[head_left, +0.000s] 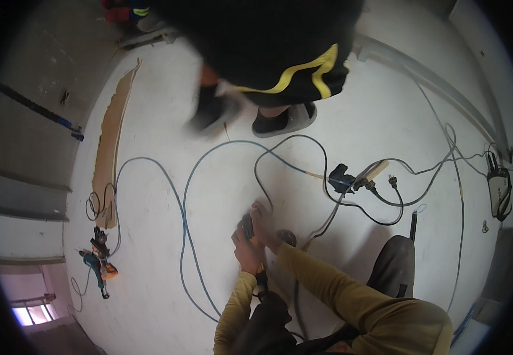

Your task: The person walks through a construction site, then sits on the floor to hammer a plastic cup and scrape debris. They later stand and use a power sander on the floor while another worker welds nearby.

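Note:
Low over the white floor, both hands are closed around a black-and-yellow power tool point(261, 276). My left hand point(247, 253) wraps its side. Farther along it, my right hand point(262, 223) grips the far end, where a black cord point(263, 188) runs off. My fingers cover much of the tool, so its exact kind cannot be made out. Just right of my right wrist lies a round dark disc-like piece point(286, 238), partly hidden by the sleeve.
Another person's sandalled feet point(285, 120) stand ahead. Cables point(184, 219) loop across the floor to a black socket block with plugs point(340, 178). Two power tools point(98, 260) and a long brown strip point(109, 148) lie left. A bag-like beige-and-black item point(499, 189) is far right.

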Motion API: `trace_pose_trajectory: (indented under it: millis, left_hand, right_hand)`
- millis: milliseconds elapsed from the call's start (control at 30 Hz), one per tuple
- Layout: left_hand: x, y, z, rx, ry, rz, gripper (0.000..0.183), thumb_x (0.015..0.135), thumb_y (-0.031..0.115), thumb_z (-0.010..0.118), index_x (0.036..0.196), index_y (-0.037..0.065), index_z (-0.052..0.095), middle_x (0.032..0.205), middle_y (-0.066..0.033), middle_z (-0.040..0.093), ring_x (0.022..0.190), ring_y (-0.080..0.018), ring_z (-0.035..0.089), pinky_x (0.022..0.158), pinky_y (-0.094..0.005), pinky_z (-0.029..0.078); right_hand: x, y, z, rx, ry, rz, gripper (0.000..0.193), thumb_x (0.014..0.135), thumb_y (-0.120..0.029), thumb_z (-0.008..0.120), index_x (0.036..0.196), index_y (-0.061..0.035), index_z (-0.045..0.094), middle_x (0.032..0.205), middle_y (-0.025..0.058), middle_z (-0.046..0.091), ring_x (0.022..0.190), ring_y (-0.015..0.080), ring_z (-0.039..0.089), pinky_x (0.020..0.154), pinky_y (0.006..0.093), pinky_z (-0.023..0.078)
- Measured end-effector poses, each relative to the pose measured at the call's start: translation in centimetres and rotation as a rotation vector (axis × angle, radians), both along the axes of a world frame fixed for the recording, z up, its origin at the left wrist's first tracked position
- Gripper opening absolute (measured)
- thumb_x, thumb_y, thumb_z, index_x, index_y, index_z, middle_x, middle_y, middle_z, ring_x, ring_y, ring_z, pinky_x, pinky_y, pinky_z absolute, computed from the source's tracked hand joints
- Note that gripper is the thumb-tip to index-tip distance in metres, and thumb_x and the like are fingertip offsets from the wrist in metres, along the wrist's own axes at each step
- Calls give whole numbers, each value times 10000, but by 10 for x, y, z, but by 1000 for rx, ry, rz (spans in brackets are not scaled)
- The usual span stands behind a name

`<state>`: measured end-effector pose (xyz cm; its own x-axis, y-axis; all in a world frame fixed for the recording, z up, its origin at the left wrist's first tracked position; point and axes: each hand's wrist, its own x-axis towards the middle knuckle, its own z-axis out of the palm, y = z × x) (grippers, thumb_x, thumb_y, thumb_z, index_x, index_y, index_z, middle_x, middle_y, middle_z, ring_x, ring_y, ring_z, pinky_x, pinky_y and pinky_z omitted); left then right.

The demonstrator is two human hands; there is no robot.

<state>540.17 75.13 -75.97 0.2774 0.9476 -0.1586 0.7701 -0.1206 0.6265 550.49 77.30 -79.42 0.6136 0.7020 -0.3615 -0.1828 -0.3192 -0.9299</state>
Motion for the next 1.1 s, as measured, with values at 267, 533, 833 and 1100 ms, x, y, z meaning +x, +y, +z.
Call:
trace_pose_trajectory:
  millis: [267,533,833,1100]
  left_hand:
    - [-10,3,0,-90,5,49,876,783,200,808,1521,147,338,1413,-188,456,1228,-421,563,935,-513,527]
    - [-17,7,5,-163,-37,98,897,772,204,820,1524,165,332,1425,-179,450,1240,-408,565,971,-512,509]
    - [-19,8,5,-139,-54,164,888,760,207,831,1508,154,354,1355,-196,501,1170,-445,597,952,-521,519]
    - [-26,7,-4,-101,-80,115,857,781,238,803,1509,161,356,1370,-198,495,1209,-431,575,968,-519,510]
  right_hand:
    - [-6,9,19,10,-44,32,288,918,-122,526,1172,-6,594,896,244,674,823,372,670,775,445,520]
    - [-16,12,-8,95,-52,76,319,915,-129,508,1192,-4,603,896,240,667,817,371,660,784,449,514]
    - [-22,11,-7,135,-131,82,278,906,-102,517,1152,-4,599,809,215,656,759,359,651,737,438,507]
    - [-20,11,8,51,-55,95,305,897,-125,503,1155,-3,614,870,159,662,778,251,643,717,387,506]
